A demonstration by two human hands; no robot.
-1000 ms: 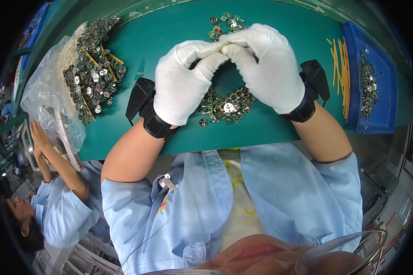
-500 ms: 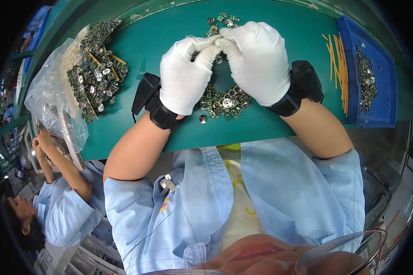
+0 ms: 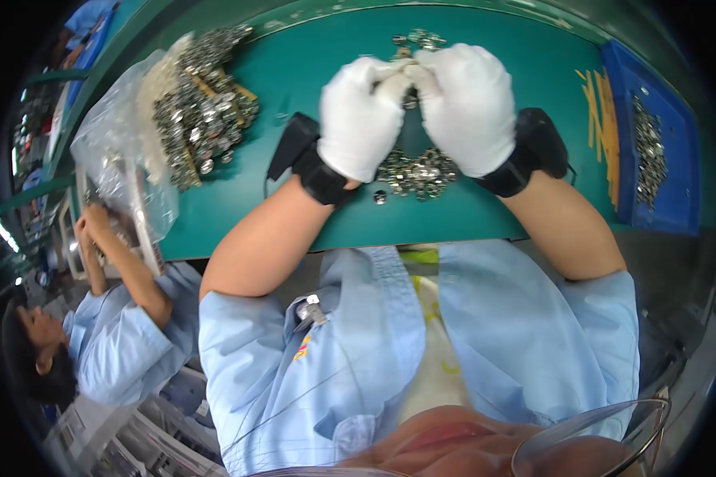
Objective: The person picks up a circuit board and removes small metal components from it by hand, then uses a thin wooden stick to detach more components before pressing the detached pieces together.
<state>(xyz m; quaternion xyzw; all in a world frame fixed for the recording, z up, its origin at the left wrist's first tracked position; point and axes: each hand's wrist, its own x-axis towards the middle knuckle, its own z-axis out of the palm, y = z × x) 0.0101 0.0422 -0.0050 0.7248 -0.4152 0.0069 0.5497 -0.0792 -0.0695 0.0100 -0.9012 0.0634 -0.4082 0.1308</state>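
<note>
Both hands wear white gloves and meet at the fingertips over the green tabletop (image 3: pixel 298 71). My left hand (image 3: pixel 360 119) is closed in a pinch, its thumb and finger against those of my right hand (image 3: pixel 471 107), which is pinched too. Whatever sits between them is mostly covered; a small brownish bit and shiny discs show at the tips. Just beyond lies a small cluster of shiny greenish discs (image 3: pixel 426 38). Nearer me, below the hands, is a heap of round silvery disc pieces (image 3: pixel 420 173), with one loose disc (image 3: pixel 379 197) beside it.
On the left, a large pile of shiny discs with tan strips (image 3: pixel 203 119) lies against a clear plastic bag (image 3: pixel 107 131). At right, thin tan sticks (image 3: pixel 607 135) lie beside a blue tray (image 3: pixel 680 159) holding small shiny pieces. A co-worker's hands (image 3: pixel 93 222) are at the far left.
The whole view has shifted, so the table and piles appear farther right. My hands keep their pinch together above the table, with little visible change in their grip.
</note>
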